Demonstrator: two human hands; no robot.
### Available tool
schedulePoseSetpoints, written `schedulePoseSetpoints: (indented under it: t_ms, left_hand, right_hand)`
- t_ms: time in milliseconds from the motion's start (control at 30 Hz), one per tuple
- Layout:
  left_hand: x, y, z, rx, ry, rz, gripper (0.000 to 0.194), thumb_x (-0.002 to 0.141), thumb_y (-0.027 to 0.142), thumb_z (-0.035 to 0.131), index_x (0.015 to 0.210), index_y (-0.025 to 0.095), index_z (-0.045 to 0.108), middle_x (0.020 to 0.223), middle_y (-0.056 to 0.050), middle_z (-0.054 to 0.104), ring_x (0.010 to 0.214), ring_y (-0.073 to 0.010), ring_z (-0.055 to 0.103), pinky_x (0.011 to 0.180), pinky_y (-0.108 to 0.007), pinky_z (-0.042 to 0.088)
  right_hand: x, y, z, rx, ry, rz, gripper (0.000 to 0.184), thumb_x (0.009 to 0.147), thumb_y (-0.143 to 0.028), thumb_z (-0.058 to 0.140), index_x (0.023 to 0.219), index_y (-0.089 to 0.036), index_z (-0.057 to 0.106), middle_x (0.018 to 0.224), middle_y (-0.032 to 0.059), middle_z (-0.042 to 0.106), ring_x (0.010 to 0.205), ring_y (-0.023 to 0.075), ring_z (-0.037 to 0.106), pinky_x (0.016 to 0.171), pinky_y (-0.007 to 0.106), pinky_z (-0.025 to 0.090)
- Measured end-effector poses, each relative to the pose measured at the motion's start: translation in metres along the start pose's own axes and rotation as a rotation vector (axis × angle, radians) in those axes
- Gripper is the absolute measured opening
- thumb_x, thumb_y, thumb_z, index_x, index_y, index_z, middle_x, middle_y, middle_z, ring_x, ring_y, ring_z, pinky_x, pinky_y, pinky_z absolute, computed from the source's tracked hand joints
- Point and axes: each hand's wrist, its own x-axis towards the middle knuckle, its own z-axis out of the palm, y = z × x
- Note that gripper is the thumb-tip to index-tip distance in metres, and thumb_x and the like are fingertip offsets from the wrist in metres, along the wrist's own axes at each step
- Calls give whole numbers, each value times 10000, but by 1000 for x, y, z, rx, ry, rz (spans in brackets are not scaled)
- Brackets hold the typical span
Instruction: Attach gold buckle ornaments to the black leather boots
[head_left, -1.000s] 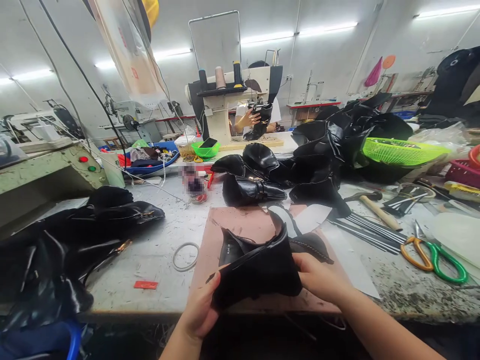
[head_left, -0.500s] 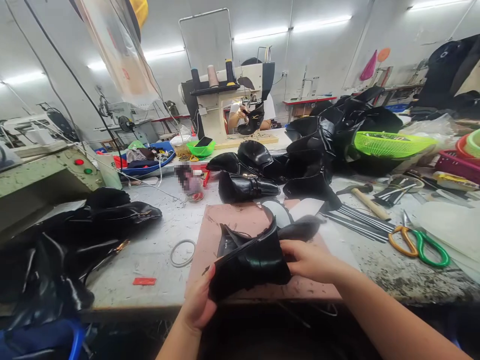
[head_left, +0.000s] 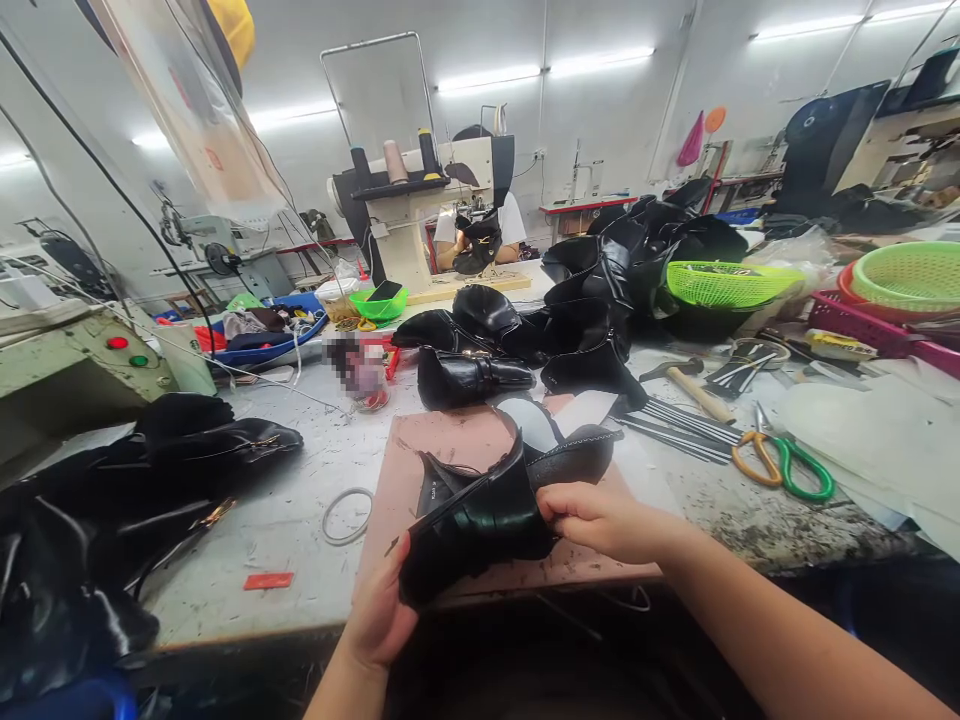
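A glossy black leather boot upper [head_left: 476, 530] is held between my hands at the front of the bench. My left hand [head_left: 381, 605] grips its near left end, thumb on top and fingers hidden beneath. At its right edge, the curled fingers of my right hand [head_left: 589, 515] pinch the leather. Pale print shows on the lining inside the upper's opening. Under it lies a pinkish work mat [head_left: 386, 480]. Just behind sits a dark piece with a stitched edge [head_left: 574, 455], beside white pieces [head_left: 529, 420].
Scissors [head_left: 784, 465] and a hammer [head_left: 697, 390] lie to the right. More black boot uppers [head_left: 480, 375] stand behind the mat, others [head_left: 217, 440] at left. A grey ring [head_left: 347, 515] and red strip [head_left: 268, 581] lie on the bench. Someone works at a sewing machine [head_left: 405, 215] opposite.
The view has turned to the right, so the bench things appear shifted left. My right hand's fingers have curled in tighter at the upper's right edge; my left hand keeps its hold.
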Motion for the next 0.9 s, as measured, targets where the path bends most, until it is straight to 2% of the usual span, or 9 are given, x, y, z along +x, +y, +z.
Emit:
schedulePoseSetpoints:
  t_ms: [167,300,367,467,600,733,833,900]
  left_hand:
    - [-1,1,4,-12,-10,-15,254,884,223,483,991,175,709,1072,-72,680,1087,-246,582,1066,-386,321]
    - [-2,0,5,-15,26,-33,259,886,240,481,990,176,710,1076,-75,677,1098,-259,573,1067,-407,317]
    - [-3,0,6,-17,31,-30,255,881,233,486,986,171,710,1080,-76,676,1108,-258,566,1068,-402,316]
    - [-4,0,7,-30,30,-21,257,880,209,477,976,165,711,1058,-80,685,1126,-254,552,1071,-400,312]
    - [-4,-1,7,-29,34,7,254,876,204,487,1008,176,701,1028,-81,696,1137,-256,543,1078,-419,295]
    - [-4,-3,6,-30,35,16,228,864,203,513,966,166,714,1010,-85,702,1131,-263,547,1078,-425,295]
    - [-4,-6,6,-41,25,31,213,860,199,522,941,170,717,1006,-80,705,1137,-263,544,1080,-425,293]
    - [-5,-7,7,-35,18,47,212,861,211,524,952,173,712,1029,-78,698,1142,-262,540,1080,-424,292]
  right_hand:
    - [-4,-1,2,-16,10,10,220,559,-30,364,660,-193,473,724,-17,515,723,152,489,659,256,393]
    - [-6,-5,7,-67,49,43,143,611,-94,548,680,-194,473,749,-20,529,726,159,493,629,247,385]
    - [-6,-5,11,-111,96,57,201,624,-159,652,658,-193,457,729,-24,524,698,150,483,608,241,372]
    - [-5,-3,17,-136,174,32,274,659,-204,690,612,-193,421,686,-33,507,659,135,464,586,233,346]
    - [-10,-6,28,-144,299,40,286,683,-174,652,600,-198,379,699,-25,494,660,137,456,581,238,336]
    - [-16,-10,43,-76,375,155,131,745,-171,525,692,-212,412,666,-26,492,614,144,456,558,255,341]
    - [-15,-8,54,-1,427,131,30,772,-207,474,761,-214,447,678,-21,513,619,152,469,590,271,377]
    - [-14,-4,59,38,452,87,35,788,-237,459,800,-211,479,710,-11,534,637,157,486,611,279,404]
